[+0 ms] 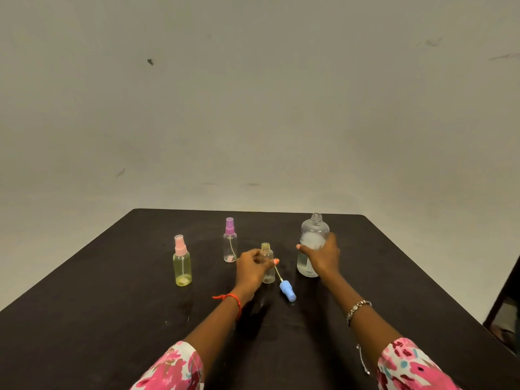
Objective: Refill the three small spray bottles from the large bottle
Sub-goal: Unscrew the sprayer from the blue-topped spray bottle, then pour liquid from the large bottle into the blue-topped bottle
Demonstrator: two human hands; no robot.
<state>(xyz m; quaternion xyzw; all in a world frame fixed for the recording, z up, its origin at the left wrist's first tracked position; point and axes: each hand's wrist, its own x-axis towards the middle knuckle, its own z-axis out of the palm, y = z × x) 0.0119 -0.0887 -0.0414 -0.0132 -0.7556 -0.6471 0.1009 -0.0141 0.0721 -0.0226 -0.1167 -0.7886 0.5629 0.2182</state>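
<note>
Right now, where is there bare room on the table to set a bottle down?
Bare: table left of and in front of the pink-capped bottle; right of the large bottle. Crowded: the centre, where left hand, open bottle, blue sprayer and right hand bunch.

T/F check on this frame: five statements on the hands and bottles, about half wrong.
1. The large bottle is uncapped. True.
2. The right hand lies flat on the table. False: it grips the large bottle.
3. The blue sprayer lies on the table. True.
4. The purple-capped bottle is open. False: its cap is on.
5. The left hand holds the small open bottle. True.
</note>
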